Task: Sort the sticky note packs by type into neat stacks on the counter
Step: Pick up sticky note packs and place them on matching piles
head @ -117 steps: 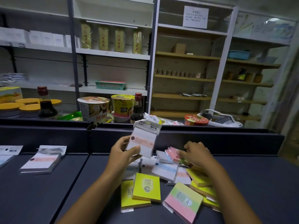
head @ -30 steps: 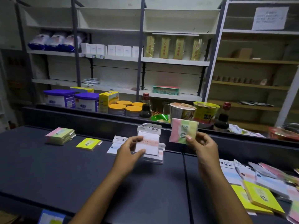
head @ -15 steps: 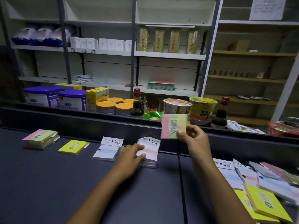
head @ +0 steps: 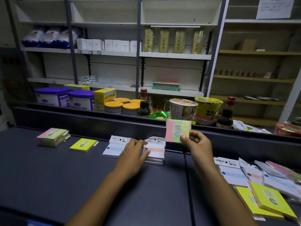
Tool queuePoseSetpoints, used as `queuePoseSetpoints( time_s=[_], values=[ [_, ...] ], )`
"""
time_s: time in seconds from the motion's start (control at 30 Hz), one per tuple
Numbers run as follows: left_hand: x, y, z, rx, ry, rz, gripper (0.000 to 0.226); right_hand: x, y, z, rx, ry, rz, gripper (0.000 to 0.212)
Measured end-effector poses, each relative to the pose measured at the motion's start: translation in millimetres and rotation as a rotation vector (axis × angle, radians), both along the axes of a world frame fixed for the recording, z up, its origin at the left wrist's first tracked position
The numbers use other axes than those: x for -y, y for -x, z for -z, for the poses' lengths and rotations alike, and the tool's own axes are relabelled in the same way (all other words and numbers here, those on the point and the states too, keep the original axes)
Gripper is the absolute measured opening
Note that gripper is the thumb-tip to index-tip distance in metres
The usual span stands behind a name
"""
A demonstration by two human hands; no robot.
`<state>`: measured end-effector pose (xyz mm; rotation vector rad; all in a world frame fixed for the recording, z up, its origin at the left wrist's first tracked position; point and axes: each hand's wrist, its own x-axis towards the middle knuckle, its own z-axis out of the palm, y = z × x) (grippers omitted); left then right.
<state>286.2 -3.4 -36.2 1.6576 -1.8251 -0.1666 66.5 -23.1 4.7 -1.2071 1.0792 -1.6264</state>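
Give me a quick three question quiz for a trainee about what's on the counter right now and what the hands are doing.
1. True or false: the right hand holds a pink, green and yellow pack up off the counter.
2. Which stack is the left hand resting on? A. the pink-striped white packs B. the lone yellow pack C. the far-left multicolour stack
3. Fill in: the pack in the right hand matches the stack at the far ____ of the counter.

Key: 1 true; 2 A; 3 left.
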Motion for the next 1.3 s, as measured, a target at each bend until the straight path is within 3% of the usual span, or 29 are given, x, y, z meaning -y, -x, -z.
queuePoseSetpoints(
  time_s=[0.33,0.67,1.0,1.3],
  values=[
    [-36.8,-84.4,-47.5,0.370,0.072,-0.177,0.031,-24.2,-50.9,-7.0,-0.022,0.102,0.007,0.033],
    [-60.2,-188.3,-54.2,0.376,0.081,-0.187,0.027,-44.9,-161.0,-16.7,-0.134,0.197,-0.036,0.023],
    [-64.5,-327.9,-61.4,0.291,0.037,-0.181,0.028,-47.6,-299.8,-12.9,-0.211,0.167,-0.032,0.023],
    [-63.5,-429.2,-54.2,0.395,-0.016,-0.286,0.040,-31.0,-411.1,-0.5,-0.277,0.098,-0.094,0.021]
  ],
)
